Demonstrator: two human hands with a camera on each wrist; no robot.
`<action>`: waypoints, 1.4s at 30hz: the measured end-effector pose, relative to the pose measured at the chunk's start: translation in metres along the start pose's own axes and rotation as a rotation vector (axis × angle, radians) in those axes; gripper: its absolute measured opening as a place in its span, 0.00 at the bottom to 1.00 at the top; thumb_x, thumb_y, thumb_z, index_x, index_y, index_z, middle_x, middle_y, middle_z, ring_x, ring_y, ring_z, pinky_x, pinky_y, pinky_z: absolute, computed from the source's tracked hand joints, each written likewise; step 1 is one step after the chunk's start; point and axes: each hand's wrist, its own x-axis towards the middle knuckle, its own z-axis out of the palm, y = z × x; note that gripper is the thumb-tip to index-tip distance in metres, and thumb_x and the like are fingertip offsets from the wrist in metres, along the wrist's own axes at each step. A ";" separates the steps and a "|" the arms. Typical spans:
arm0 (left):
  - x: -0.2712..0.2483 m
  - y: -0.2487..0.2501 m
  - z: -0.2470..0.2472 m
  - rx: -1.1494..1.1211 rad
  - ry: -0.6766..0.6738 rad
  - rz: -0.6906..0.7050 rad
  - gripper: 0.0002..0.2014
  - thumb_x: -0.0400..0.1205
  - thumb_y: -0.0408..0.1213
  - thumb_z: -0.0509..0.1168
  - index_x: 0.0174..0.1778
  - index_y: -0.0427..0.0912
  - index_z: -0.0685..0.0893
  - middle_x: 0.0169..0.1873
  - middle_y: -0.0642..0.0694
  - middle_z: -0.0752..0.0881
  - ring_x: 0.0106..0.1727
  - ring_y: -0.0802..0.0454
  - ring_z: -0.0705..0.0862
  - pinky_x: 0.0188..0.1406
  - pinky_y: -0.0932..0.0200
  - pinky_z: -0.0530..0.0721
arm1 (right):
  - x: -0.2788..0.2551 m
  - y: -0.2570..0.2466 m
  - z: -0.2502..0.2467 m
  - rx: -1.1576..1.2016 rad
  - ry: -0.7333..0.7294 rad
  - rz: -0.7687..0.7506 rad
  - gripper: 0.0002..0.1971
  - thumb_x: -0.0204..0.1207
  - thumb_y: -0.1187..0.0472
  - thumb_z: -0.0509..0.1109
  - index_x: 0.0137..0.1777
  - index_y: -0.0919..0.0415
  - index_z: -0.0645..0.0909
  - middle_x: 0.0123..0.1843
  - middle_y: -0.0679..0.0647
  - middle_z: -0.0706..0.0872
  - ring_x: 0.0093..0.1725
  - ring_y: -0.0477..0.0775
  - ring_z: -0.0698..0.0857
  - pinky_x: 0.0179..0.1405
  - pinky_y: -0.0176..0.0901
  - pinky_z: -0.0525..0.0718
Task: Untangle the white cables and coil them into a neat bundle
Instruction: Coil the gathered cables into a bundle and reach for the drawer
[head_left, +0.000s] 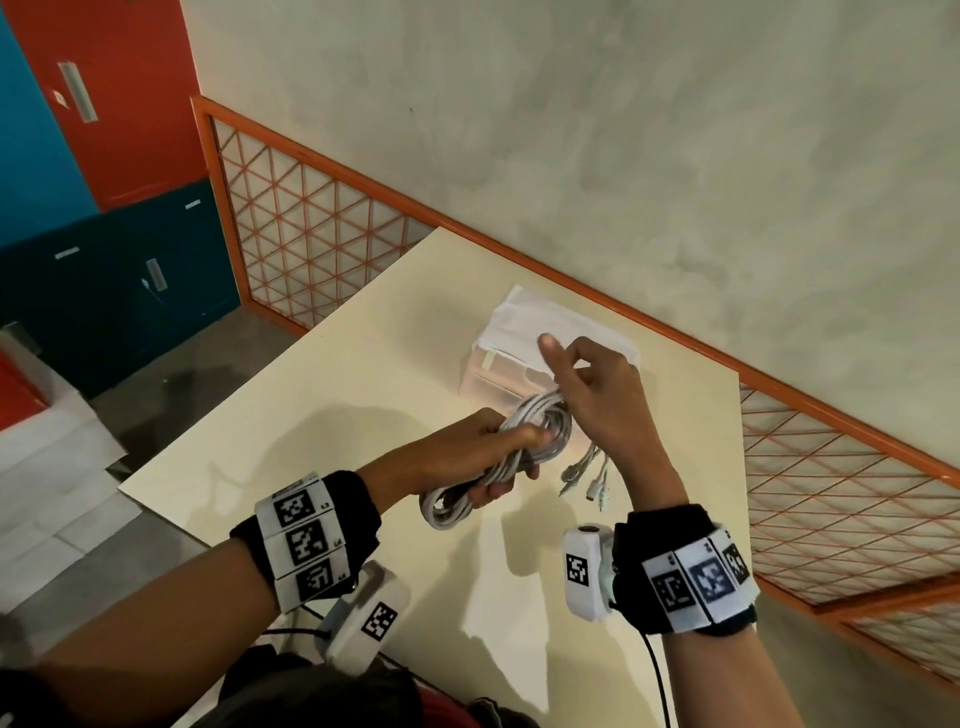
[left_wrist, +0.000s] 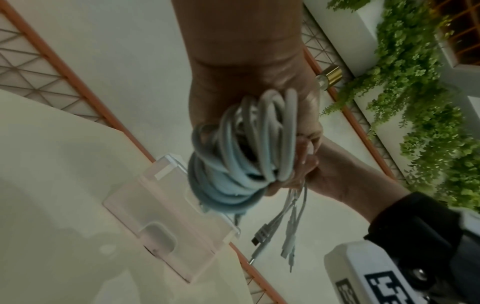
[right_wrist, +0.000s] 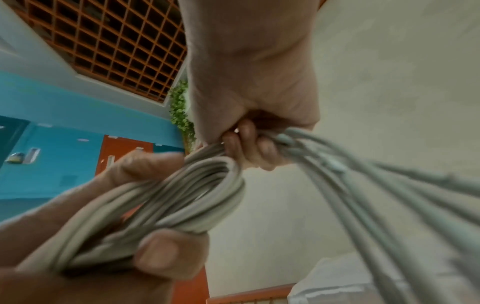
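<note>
Left hand (head_left: 467, 452) wrapped tight around the coil of white rubber-coated cables (head_left: 498, 462), thumb across the top of the loops, fingers curled underneath; the wrist view shows the strands stacked over the palm (left_wrist: 249, 98). One end of the coil bulges out on the near side of that fist, the other loops out beyond it. Right there the right hand (head_left: 597, 395) comes in from the other side, lower fingers curled round the loose strands where they leave the coil (right_wrist: 249, 148), index finger sticking up free. Below the right hand's grip the cable tails hang loose, with small white plugs (head_left: 592, 480) dangling at the ends, clear of the surface. The whole bundle is held up in the air above the pale cream tabletop (head_left: 311, 415). Just past both hands sits a clear plastic box (head_left: 493, 374), and a folded white cloth (head_left: 524, 317) lies across its far part. Behind the table runs an orange-framed lattice panel (head_left: 311, 218).
</note>
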 end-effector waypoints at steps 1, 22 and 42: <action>0.000 0.000 -0.002 -0.045 0.021 0.007 0.20 0.84 0.50 0.57 0.38 0.35 0.80 0.17 0.46 0.73 0.15 0.52 0.67 0.21 0.63 0.68 | -0.001 0.004 -0.002 0.048 -0.015 0.020 0.29 0.78 0.37 0.60 0.35 0.67 0.72 0.23 0.51 0.72 0.23 0.45 0.69 0.28 0.35 0.68; 0.007 -0.001 -0.001 -0.216 0.248 0.304 0.17 0.75 0.50 0.67 0.45 0.38 0.82 0.25 0.41 0.81 0.23 0.43 0.79 0.23 0.59 0.81 | -0.035 -0.010 0.023 0.193 -0.042 0.130 0.17 0.86 0.54 0.53 0.35 0.44 0.71 0.43 0.52 0.71 0.41 0.43 0.74 0.39 0.28 0.69; 0.003 0.004 -0.021 0.004 -0.098 -0.061 0.18 0.82 0.55 0.59 0.52 0.43 0.83 0.42 0.51 0.82 0.43 0.58 0.79 0.47 0.67 0.78 | -0.030 0.002 0.014 0.198 -0.251 0.107 0.09 0.62 0.75 0.72 0.38 0.62 0.86 0.27 0.53 0.86 0.28 0.42 0.81 0.25 0.25 0.72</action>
